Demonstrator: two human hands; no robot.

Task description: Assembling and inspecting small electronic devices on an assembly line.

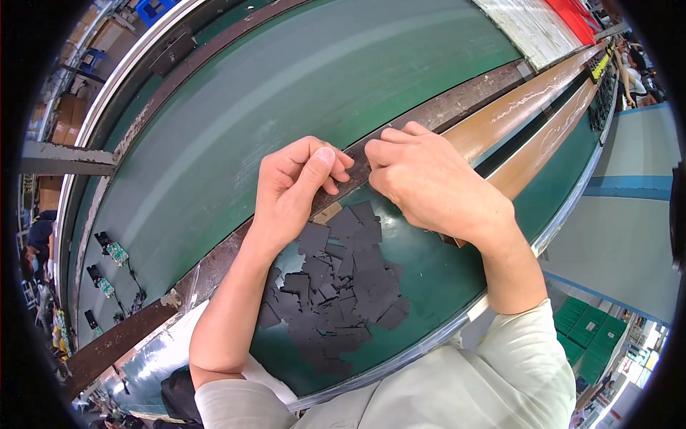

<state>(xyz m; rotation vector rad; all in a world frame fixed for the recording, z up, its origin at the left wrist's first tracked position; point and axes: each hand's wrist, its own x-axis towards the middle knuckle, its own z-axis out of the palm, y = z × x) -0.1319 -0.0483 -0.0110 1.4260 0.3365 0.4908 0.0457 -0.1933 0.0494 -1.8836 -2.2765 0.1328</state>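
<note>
My left hand (pixel 296 182) is raised above the rust-brown rail (pixel 236 247) at the bench's far edge, its thumb pressed to the curled fingers. Close to its right, my right hand (pixel 429 175) is closed with the knuckles up. A small gap separates the two. Anything pinched in either hand is hidden or too small to make out. Below and between my forearms, a loose pile of thin black flat pieces (pixel 357 275), many with notched edges, lies on the green bench top (pixel 436 286).
Beyond the rail runs a wide green conveyor belt (pixel 286 107). Several small green circuit boards (pixel 116 252) with black parts and wires sit on its left end. Long brown strips (pixel 529 100) extend to the far right. Green crates (pixel 589 332) stand lower right. Other people are in the background.
</note>
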